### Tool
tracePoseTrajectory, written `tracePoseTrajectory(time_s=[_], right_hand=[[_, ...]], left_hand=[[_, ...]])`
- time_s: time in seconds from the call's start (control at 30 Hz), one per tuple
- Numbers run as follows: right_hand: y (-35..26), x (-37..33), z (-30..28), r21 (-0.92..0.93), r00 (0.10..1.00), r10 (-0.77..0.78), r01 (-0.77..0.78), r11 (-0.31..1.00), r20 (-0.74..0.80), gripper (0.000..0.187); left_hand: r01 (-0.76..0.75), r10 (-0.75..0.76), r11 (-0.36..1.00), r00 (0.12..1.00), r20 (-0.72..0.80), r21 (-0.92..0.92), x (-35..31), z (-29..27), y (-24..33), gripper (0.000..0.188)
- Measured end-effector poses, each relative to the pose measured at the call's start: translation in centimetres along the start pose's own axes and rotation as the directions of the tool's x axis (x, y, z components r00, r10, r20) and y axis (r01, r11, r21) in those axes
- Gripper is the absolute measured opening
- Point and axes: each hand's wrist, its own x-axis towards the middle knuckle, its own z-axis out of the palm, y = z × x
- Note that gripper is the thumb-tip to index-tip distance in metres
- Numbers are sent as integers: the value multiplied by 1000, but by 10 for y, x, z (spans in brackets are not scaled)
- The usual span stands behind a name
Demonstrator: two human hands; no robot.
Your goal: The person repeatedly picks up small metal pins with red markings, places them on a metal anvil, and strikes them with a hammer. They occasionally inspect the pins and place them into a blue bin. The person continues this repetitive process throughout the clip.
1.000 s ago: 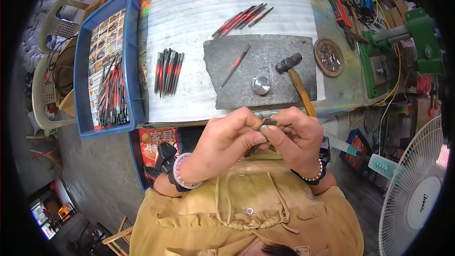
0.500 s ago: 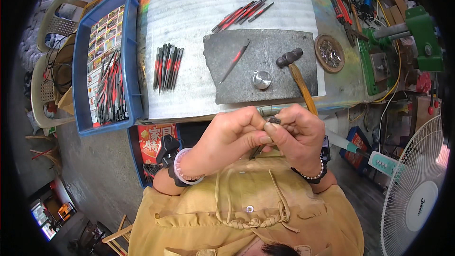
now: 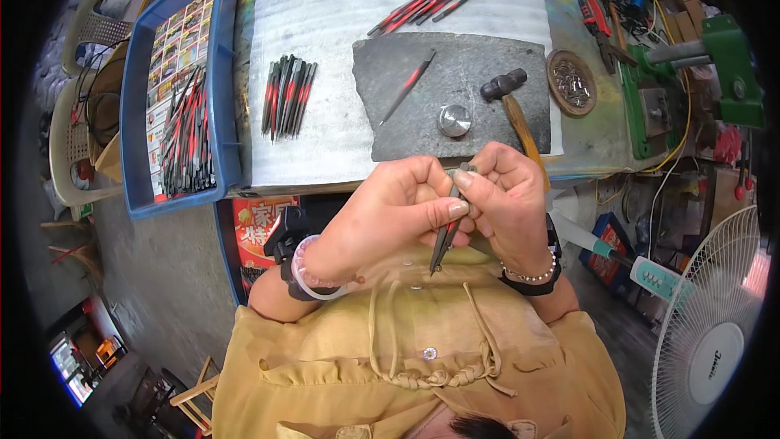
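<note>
Close to my chest, just beyond the table's front edge, both hands meet around a dark, slender metal tool (image 3: pixel 443 250) with two narrow legs side by side, tips pointing toward me. My left hand (image 3: pixel 410 197) pinches it from the left. On the other side, my right hand (image 3: pixel 512 205) has thumb and fingers closed at its top end, where a small dark piece shows. On the grey stone slab (image 3: pixel 382 65) lie one black-and-red tapered rod (image 3: pixel 409 85), a round silver metal block (image 3: pixel 454 120) and a wooden-handled hammer (image 3: pixel 522 132).
A bundle of black-and-red rods (image 3: pixel 287 97) lies left of the slab, more rods (image 3: pixel 418 10) behind it. The blue crate (image 3: pixel 230 97) at left holds many others. Right are a round dish of small metal parts (image 3: pixel 571 83), red-handled pliers (image 3: pixel 597 16), a green vise-like machine (image 3: pixel 727 73) and a fan (image 3: pixel 715 341).
Both hands have turned a little, and more of the two-legged tool now shows below my fingers. The table and its contents sit slightly higher in the picture.
</note>
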Motion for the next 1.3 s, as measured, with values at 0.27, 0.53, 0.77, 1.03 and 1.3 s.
tracePoseTrajectory(time_s=[0.27, 0.53, 0.77, 1.03, 1.3], right_hand=[[4, 4, -3, -4, 1000, 15, -16, 1000, -7, 17], [-1, 4, 2, 12, 998, 29, -28, 1000, -52, 15], [-4, -2, 4, -85, 997, -38, 33, 996, -61, 16], [-7, -7, 6, -194, 996, -75, 63, 979, -57, 15], [6, 16, -5, 116, 999, 25, -21, 993, -27, 19]], left_hand=[[26, -26, 998, 1000, 0, -59, 4, -2, -2, 11], [7, -5, 998, 1000, 28, -61, 6, -4, -1, 11], [-63, 63, 998, 997, 40, 2, 2, -2, -5, 11], [-65, 64, 998, 995, 79, 11, 1, -3, -3, 14], [86, -71, 983, 992, 102, -160, 13, -9, 8, 16]])
